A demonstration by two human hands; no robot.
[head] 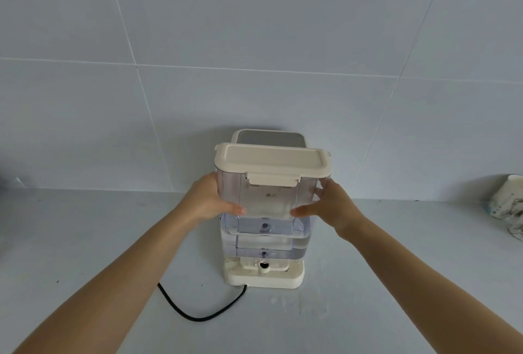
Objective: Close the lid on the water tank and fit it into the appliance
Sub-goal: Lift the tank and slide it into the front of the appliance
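Observation:
A clear plastic water tank with some water in it hangs upright just above the cream base of the appliance. Its cream lid lies flat on top, with the front latch down. My left hand grips the tank's left side and my right hand grips its right side. The appliance's grey top panel shows behind the lid. A small round inlet sits in the base below the tank.
A black power cord curls from the base across the grey counter to the left. A patterned white cup stands at the far right by the tiled wall. A dim object shows at the far left edge.

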